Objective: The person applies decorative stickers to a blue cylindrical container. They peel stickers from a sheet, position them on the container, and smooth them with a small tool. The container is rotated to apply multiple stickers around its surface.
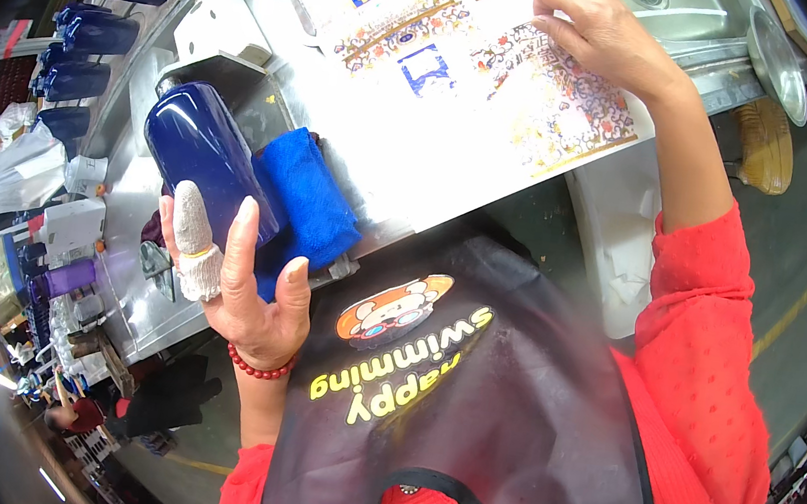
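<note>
My left hand (250, 309) is raised with its fingers apart. One finger wears a pale fabric finger cover, and a red bead bracelet circles the wrist. Just behind those fingers a glossy dark blue bottle-shaped vessel (205, 147) lies tilted; whether the hand touches it is not clear. A folded bright blue cloth (310, 190) is beside the vessel. At the top, my right hand (587, 28) is over a white sheet with colourful printed patterns (562, 110), its fingers curled together. What they pinch, if anything, I cannot make out.
Several more dark blue vessels (98, 33) stand in a row at the far left. A metal basin (675, 13) and a round metal dish (779, 66) are at the upper right. Below the table is a white plastic seat (616, 248). A brown shoe (764, 145) shows at the right.
</note>
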Available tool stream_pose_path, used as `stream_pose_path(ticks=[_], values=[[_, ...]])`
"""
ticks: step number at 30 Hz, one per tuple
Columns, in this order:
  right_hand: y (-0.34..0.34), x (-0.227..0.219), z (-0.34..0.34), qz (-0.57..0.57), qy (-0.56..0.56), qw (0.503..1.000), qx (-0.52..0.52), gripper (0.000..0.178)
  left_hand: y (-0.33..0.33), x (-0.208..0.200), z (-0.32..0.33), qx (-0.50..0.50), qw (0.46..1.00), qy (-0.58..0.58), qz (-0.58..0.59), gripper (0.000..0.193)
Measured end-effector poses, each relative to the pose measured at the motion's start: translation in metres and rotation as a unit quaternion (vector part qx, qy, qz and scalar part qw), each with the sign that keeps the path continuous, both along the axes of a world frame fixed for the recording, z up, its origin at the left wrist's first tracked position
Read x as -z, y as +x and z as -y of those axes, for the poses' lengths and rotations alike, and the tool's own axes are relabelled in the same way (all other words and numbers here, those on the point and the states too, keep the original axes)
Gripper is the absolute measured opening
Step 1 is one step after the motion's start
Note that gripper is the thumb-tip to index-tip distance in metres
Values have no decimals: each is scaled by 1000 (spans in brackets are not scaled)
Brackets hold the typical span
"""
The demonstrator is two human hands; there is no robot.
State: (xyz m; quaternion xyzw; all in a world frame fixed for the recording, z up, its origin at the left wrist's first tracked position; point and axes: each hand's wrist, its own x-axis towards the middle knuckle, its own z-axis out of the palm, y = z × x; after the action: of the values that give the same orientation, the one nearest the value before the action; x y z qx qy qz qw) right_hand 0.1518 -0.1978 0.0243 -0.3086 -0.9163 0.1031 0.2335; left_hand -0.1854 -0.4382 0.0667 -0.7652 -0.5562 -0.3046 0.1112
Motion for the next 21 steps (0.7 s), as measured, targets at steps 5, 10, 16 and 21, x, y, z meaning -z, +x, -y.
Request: stream_pose_path(ticks=[5, 10, 16, 21], values=[[32, -21, -16, -39, 57, 994, 79, 11, -7, -5, 2, -10, 1000, -3, -14, 47], [126, 4, -135, 40, -4, 943, 332, 17, -17, -1, 6, -12, 1000, -1, 8, 45], [234, 118, -249, 299, -66, 819, 484, 41, -35, 2, 27, -96, 994, -22, 40, 47], [208, 122, -224, 369, -143, 755, 523, 41, -47, 7, 31, -152, 987, -31, 36, 55]])
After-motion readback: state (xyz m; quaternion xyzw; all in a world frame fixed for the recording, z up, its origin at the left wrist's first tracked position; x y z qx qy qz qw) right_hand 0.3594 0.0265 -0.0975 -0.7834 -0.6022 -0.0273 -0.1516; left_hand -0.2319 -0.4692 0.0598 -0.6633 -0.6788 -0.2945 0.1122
